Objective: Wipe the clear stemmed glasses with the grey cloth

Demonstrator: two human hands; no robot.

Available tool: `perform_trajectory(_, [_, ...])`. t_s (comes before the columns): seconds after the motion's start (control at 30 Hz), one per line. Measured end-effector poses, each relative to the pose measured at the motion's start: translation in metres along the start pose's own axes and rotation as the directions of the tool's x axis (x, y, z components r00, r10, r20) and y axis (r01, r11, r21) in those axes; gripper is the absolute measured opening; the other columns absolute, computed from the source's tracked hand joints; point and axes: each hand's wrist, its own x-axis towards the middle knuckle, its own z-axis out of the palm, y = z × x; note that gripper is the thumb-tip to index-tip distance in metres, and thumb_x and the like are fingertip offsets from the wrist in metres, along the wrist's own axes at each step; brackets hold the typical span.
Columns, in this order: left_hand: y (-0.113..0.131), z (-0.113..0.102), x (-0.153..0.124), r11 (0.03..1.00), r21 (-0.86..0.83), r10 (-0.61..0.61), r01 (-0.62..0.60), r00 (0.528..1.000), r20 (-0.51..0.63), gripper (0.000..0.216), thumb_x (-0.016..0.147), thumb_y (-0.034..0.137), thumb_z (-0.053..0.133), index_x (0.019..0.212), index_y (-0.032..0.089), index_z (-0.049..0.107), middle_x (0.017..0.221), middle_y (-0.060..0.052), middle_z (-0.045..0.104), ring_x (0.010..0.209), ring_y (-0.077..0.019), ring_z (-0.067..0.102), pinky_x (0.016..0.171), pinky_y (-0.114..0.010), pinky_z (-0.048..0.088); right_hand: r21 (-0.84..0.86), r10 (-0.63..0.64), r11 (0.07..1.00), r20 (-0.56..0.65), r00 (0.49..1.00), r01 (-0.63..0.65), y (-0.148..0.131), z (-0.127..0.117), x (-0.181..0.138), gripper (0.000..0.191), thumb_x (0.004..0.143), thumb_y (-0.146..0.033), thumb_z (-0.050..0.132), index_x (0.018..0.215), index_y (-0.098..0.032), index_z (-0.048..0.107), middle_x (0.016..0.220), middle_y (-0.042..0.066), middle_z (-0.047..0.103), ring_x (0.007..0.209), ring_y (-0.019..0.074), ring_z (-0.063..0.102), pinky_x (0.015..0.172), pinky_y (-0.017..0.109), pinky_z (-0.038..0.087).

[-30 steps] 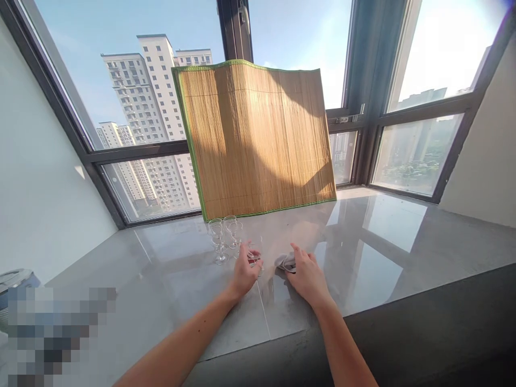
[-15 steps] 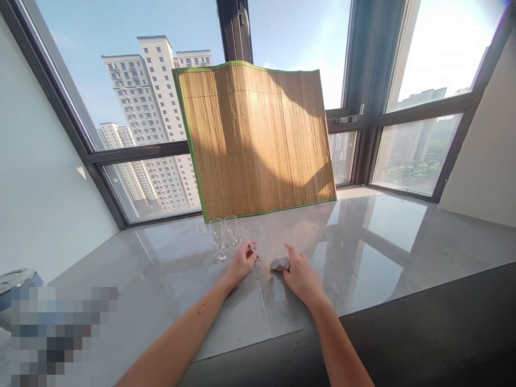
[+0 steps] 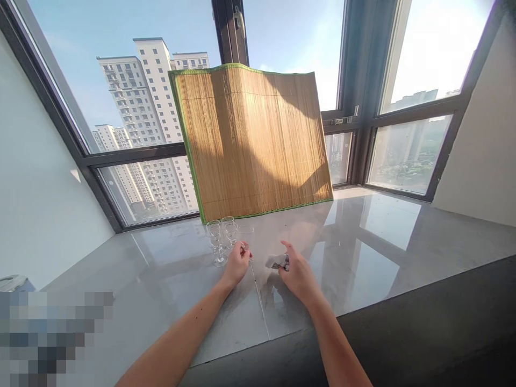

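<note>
My left hand (image 3: 236, 264) is closed round the stem of a small clear stemmed glass (image 3: 245, 235) that stands upright on the grey stone counter (image 3: 169, 279). Three more stemmed glasses (image 3: 220, 239) stand in a tight group just left of it. My right hand (image 3: 295, 273) grips a small crumpled grey cloth (image 3: 276, 261), held low over the counter a little to the right of the glass.
A bamboo mat with green edging (image 3: 253, 142) leans upright against the window behind the glasses. Large windows (image 3: 407, 153) run along the back, with white walls (image 3: 36, 177) at each side. A round metal object (image 3: 14, 282) sits at the far left. The counter's dark front edge (image 3: 423, 333) is near me.
Both hands moved a little away from me toward the glass group. The glass in my left hand went from tilted and partly covered to standing upright beside the others.
</note>
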Motion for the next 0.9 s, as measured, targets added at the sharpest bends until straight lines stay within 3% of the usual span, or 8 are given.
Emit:
perform_trajectory(0.27, [0.017,0.0,-0.011,0.943,0.262,0.195,-0.203,0.979,0.059,0.033,0.086,0.028,0.049,0.114,0.019,0.064,0.073,0.0,0.061,0.066,-0.0144,0.054,0.066,-0.026,0.042,0.166,-0.042,0.983,-0.2,0.979,0.076,-0.013,-0.005,0.006,0.066,0.078,-0.016,0.048,0.141,-0.021,0.028,0.096,0.004,0.061,0.082,0.0186,0.058,0.076,0.029,0.045])
perform_trajectory(0.47, [0.03,-0.003,-0.016,0.763,0.51,0.31,-0.396,0.918,0.249,0.024,0.076,0.01,0.051,0.089,0.021,0.067,0.075,-0.003,0.063,0.071,-0.0173,0.056,0.066,-0.027,0.039,0.137,-0.188,0.966,-0.216,0.958,0.221,-0.034,0.002,0.004,0.074,0.078,-0.009,0.043,0.146,-0.021,0.019,0.106,0.008,0.061,0.103,0.0232,0.054,0.085,0.034,0.045])
perform_trajectory(0.57, [0.035,-0.005,-0.015,0.671,0.537,0.38,-0.512,0.859,0.343,0.02,0.08,0.014,0.054,0.091,0.023,0.068,0.076,-0.005,0.064,0.078,-0.0205,0.057,0.073,-0.031,0.041,0.107,-0.137,0.98,-0.264,0.955,0.17,-0.032,-0.002,0.005,0.074,0.078,-0.009,0.042,0.147,-0.02,0.017,0.098,0.007,0.062,0.102,0.0247,0.054,0.083,0.035,0.046])
perform_trajectory(0.67, [0.038,-0.007,-0.014,0.664,0.479,0.433,-0.574,0.818,0.38,0.024,0.085,0.021,0.056,0.106,0.025,0.067,0.08,-0.006,0.066,0.079,-0.0213,0.058,0.078,-0.034,0.042,0.105,-0.029,0.992,-0.367,0.93,0.072,-0.021,-0.013,0.009,0.072,0.079,-0.012,0.043,0.146,-0.019,0.018,0.096,0.007,0.062,0.1,0.025,0.055,0.08,0.035,0.046])
perform_trajectory(0.8, [0.037,-0.007,-0.014,0.692,0.45,0.455,-0.564,0.825,0.335,0.026,0.09,0.025,0.053,0.112,0.025,0.066,0.082,-0.006,0.067,0.079,-0.0212,0.058,0.076,-0.034,0.043,0.092,0.04,0.996,-0.426,0.904,-0.001,-0.005,-0.026,0.012,0.068,0.078,-0.015,0.046,0.143,-0.019,0.024,0.092,0.005,0.062,0.092,0.0237,0.056,0.078,0.033,0.044])
perform_trajectory(0.9, [0.036,-0.006,-0.014,0.697,0.471,0.445,-0.54,0.841,0.307,0.026,0.09,0.025,0.054,0.112,0.025,0.067,0.082,-0.006,0.067,0.08,-0.0217,0.058,0.076,-0.034,0.043,0.134,0.02,0.991,-0.333,0.943,0.026,0.0,-0.029,0.011,0.066,0.077,-0.016,0.048,0.14,-0.02,0.03,0.086,0.002,0.062,0.082,0.0203,0.057,0.075,0.03,0.044])
